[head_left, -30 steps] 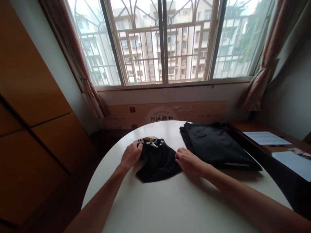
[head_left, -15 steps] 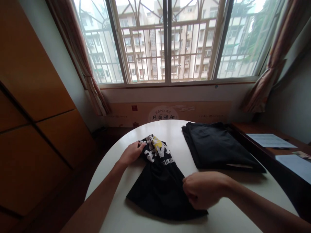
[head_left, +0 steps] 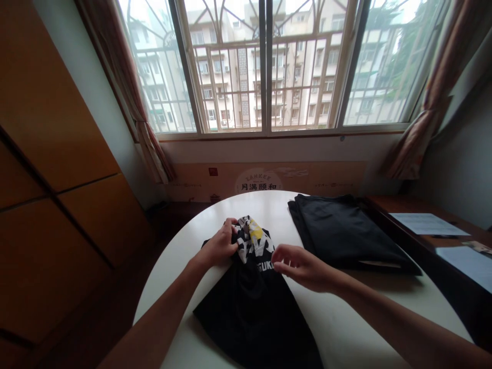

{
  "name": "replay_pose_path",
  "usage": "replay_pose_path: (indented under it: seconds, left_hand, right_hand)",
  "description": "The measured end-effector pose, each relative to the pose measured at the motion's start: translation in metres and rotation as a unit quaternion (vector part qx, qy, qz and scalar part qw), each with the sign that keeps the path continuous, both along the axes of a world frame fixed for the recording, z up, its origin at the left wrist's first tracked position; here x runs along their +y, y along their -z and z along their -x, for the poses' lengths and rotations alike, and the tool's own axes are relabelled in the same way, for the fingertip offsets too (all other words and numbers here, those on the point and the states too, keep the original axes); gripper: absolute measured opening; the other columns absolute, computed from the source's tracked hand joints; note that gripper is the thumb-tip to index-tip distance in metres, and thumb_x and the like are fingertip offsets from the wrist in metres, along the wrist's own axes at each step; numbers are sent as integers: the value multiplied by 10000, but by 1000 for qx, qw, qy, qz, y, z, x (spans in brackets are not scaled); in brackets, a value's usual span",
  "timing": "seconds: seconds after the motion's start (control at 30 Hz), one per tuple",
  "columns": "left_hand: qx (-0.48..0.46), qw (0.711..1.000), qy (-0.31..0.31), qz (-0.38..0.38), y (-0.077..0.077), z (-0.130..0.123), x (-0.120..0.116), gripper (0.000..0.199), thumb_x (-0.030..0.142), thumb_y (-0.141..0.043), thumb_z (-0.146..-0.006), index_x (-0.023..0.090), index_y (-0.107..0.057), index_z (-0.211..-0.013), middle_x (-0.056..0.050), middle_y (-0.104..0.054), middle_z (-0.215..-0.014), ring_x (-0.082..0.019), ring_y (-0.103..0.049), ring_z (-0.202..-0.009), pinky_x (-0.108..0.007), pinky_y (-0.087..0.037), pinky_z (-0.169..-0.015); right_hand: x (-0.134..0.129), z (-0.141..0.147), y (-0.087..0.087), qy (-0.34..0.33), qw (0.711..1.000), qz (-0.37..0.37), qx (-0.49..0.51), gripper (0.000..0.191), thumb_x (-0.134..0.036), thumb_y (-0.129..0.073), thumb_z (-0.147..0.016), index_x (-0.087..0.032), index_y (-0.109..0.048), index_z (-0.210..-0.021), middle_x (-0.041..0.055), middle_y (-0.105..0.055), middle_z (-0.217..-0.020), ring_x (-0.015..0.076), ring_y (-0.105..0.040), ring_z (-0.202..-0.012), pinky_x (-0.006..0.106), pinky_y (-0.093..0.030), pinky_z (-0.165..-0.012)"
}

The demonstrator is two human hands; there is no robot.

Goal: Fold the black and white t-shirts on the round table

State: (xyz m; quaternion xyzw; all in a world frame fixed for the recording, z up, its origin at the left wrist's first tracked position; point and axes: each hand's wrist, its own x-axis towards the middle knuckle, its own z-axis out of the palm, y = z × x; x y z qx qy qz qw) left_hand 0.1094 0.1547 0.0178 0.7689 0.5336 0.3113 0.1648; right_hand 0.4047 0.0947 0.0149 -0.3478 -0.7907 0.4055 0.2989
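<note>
Just under the left hand (head_left: 223, 243), the bunched far end of a black garment (head_left: 265, 312) shows its white, grey and yellow print, and I see that hand's thumb and fingers closed around the fabric. From there the cloth fans out toward the person, plain and dark, over the round white desk (head_left: 279, 220). To the right of that hand, across the white lettering, the right hand (head_left: 298, 264) has its fingers loosely curled at the garment's edge; whether they grip it, I cannot tell. Beyond and to the right of the right hand lies a folded dark cloth (head_left: 346, 236), and farther right, sheets of paper (head_left: 426, 224) rest on a brown surface (head_left: 384, 203).
</note>
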Motion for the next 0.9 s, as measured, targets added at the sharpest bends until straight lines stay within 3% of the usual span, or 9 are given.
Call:
replay_pose_path:
  seconds: [0.17,0.3,0.4,0.47,0.57,0.67,0.83,0.9]
  left_hand:
    - [-46,999,17,2,-9,-16,-6,154,281,-563,-871,214,-646,-981,-40,-682,-887,-223,-658,-852,-349,-549,-819]
    - [-162,985,57,4,-18,-39,-22,203,369,-612,-913,207,-685,-1012,-47,-738,-949,-217,-690,-860,-326,-569,-783]
    - [-195,974,113,14,-19,-59,-38,226,412,-662,-932,198,-696,-995,-51,-745,-968,-211,-699,-867,-314,-573,-786]
    - [-199,966,165,33,-17,-69,-47,246,437,-657,-960,196,-691,-999,-54,-739,-960,-210,-700,-870,-316,-577,-797]
    - [-194,961,192,41,-15,-70,-49,211,396,-601,-996,207,-663,-1067,-69,-740,-1020,-226,-711,-962,-348,-586,-890]
    - [-169,974,148,8,-17,-57,-42,223,247,-566,-948,216,-628,-1160,-87,-725,-1151,-240,-699,-1107,-386,-554,-1030]
    - [10,996,86,-7,-7,-29,-25,698,210,-680,-789,206,-526,-1469,-148,-576,-1504,-328,-518,-1427,-442,-429,-1206]
    - [68,996,66,2,3,-24,-18,695,249,-704,-778,209,-553,-1455,-151,-572,-1513,-360,-515,-1419,-470,-425,-1195]
  right_hand:
    - [12,6,19,57,997,0,54,426,-504,-691,-954,-195,-643,-1244,65,-719,-1077,123,-559,-675,276,-484,-643]
    - [7,11,17,56,994,-27,91,614,-498,-735,-932,-226,-518,-1438,89,-689,-1226,121,-563,-695,283,-496,-650]
    - [2,17,17,45,993,-56,95,808,-455,-827,-856,-220,-433,-1520,69,-695,-1157,144,-580,-748,279,-491,-666]
    - [4,21,19,63,992,-61,88,640,-393,-811,-853,-204,-550,-1406,27,-704,-997,154,-578,-742,279,-479,-676]
    - [16,20,24,106,988,-35,105,215,-377,-678,-912,-187,-693,-1011,0,-664,-804,159,-563,-714,277,-455,-662]
    - [32,8,21,128,978,28,163,334,-487,-652,-903,-190,-619,-754,-13,-583,-669,147,-512,-627,266,-413,-587]
    - [47,-18,5,163,923,175,301,324,-496,-741,-864,-188,-655,-812,22,-682,-743,165,-610,-640,274,-507,-616]
    - [50,-27,0,189,893,240,331,238,-410,-767,-869,-190,-676,-860,22,-706,-753,158,-623,-604,258,-522,-572]
